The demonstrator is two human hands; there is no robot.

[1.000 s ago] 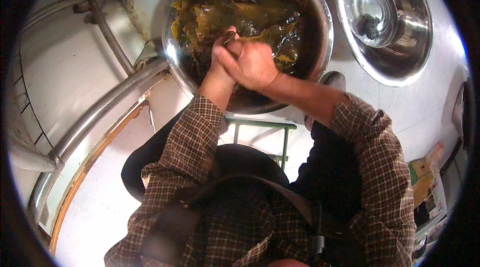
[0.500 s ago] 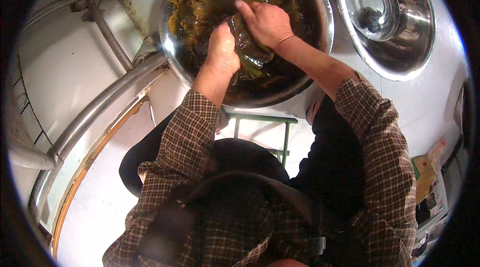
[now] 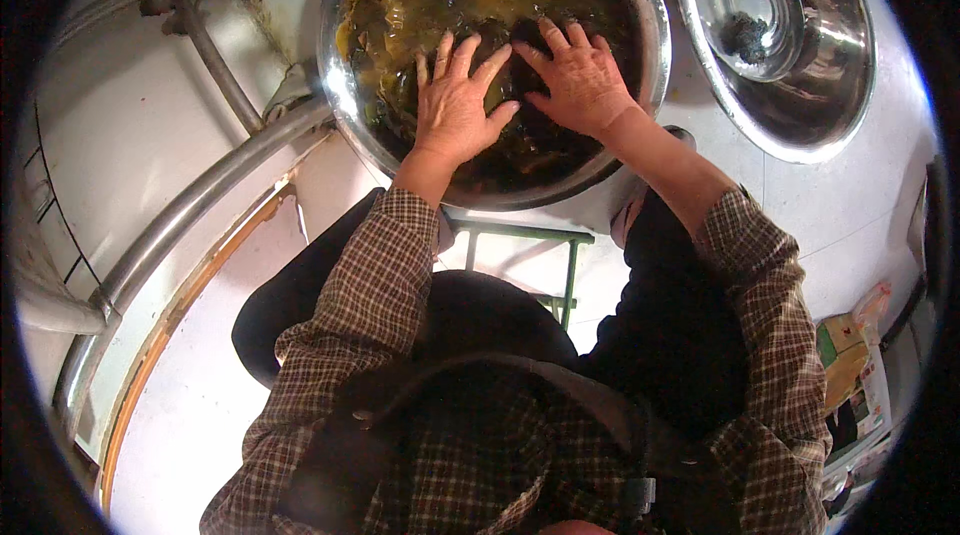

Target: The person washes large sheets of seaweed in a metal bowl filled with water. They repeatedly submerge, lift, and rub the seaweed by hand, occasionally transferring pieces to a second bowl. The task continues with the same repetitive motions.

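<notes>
A large round steel basin (image 3: 655, 35) holds dark water and broad, brownish-green leaves that look like kelp (image 3: 410, 10). Over its middle, my left hand (image 3: 458, 105) lies palm down with the fingers spread. Beside it my right hand (image 3: 582, 80) is spread the same way, its thumb pointing toward the left hand. Both hands are at the surface of the wet leaves, and neither grips anything. What lies under the palms is hidden.
At the right stands a second steel basin (image 3: 840, 85) with a smaller clear bowl (image 3: 715, 10) inside, holding a dark scouring pad (image 3: 745, 37). A metal pipe rail (image 3: 190, 200) runs along the left. Below the basin is a green metal stand (image 3: 572, 280). Packages (image 3: 850, 355) lie at the far right.
Both hands have let go of the leaf they held between them. They have turned palm down, moved a little apart and spread their fingers over the basin.
</notes>
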